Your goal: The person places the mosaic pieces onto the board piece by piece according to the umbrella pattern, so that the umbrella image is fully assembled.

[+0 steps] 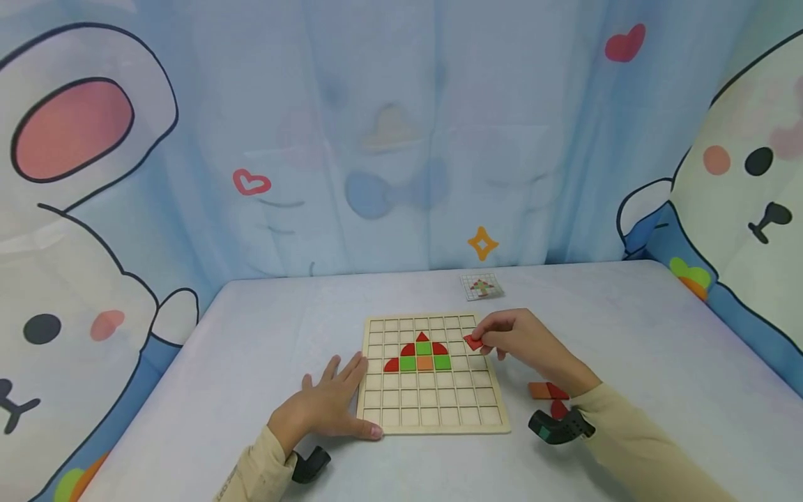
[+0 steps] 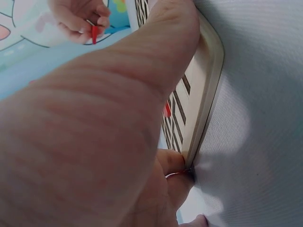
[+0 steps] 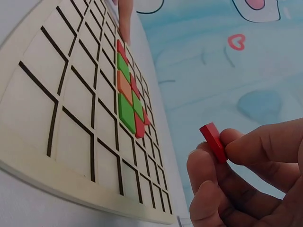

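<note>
A wooden grid board (image 1: 404,418) lies on the table with red, green and orange tiles set in its middle cells. At its left edge my left hand (image 1: 323,408) rests with fingers spread, the thumb at the front-left corner. In the left wrist view, the thumb (image 2: 165,52) and fingers touch the board's side. My right hand (image 1: 521,338) pinches a small red tile (image 3: 214,143) between thumb and fingers, held up above the board's right side. Its exact shape is partly hidden by the fingers. A green tile (image 1: 442,362) ends the lower coloured row.
Beside the right wrist lie loose tiles: an orange square (image 1: 538,390), a red triangle (image 1: 558,391) and a rounded red tile (image 1: 558,409). Behind the board is a small picture card (image 1: 482,286) with a similar coloured pattern. A printed blue curtain (image 1: 389,244) hangs at the table's back.
</note>
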A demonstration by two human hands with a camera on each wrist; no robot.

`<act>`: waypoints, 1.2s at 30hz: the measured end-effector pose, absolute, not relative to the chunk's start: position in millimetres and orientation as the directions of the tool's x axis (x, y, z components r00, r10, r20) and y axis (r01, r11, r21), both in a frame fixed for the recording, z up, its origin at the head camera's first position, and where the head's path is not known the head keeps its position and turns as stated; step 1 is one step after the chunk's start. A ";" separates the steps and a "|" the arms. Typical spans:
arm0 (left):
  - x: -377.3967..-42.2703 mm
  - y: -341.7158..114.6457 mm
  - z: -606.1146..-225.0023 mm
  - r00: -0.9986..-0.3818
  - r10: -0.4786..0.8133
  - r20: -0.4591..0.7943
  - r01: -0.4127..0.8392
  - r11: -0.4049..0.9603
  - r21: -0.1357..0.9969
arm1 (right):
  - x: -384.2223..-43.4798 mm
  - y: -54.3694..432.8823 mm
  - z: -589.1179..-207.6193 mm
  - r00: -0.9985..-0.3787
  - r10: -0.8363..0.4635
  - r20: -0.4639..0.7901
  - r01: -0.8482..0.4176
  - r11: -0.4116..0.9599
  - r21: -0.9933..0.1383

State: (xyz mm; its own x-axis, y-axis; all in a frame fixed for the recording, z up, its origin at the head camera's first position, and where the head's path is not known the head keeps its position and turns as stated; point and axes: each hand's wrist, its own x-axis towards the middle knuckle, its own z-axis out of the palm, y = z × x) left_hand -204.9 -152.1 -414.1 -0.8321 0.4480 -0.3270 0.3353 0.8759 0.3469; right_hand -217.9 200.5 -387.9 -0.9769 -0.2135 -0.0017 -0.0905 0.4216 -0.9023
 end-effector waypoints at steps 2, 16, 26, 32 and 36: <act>-204.8 -153.1 -413.4 -0.828 0.454 -0.329 0.337 0.872 0.355 | -219.0 197.3 -390.1 -0.977 -0.211 -0.011 -0.085 0.441 -0.893; -204.0 -150.3 -411.2 -0.837 0.435 -0.333 0.331 0.886 0.324 | -211.7 170.0 -407.7 -0.969 -0.218 0.115 -0.233 0.659 -0.715; -204.5 -151.3 -411.4 -0.841 0.425 -0.336 0.320 0.890 0.324 | -210.7 166.9 -414.4 -0.930 -0.317 0.186 -0.365 0.732 -0.575; -202.1 -149.7 -408.5 -0.845 0.420 -0.331 0.316 0.892 0.324 | -210.0 163.3 -414.6 -0.908 -0.372 0.192 -0.417 0.776 -0.472; -201.1 -149.1 -407.1 -0.841 0.427 -0.332 0.319 0.888 0.332 | -207.4 162.0 -416.7 -0.907 -0.374 0.194 -0.421 0.787 -0.451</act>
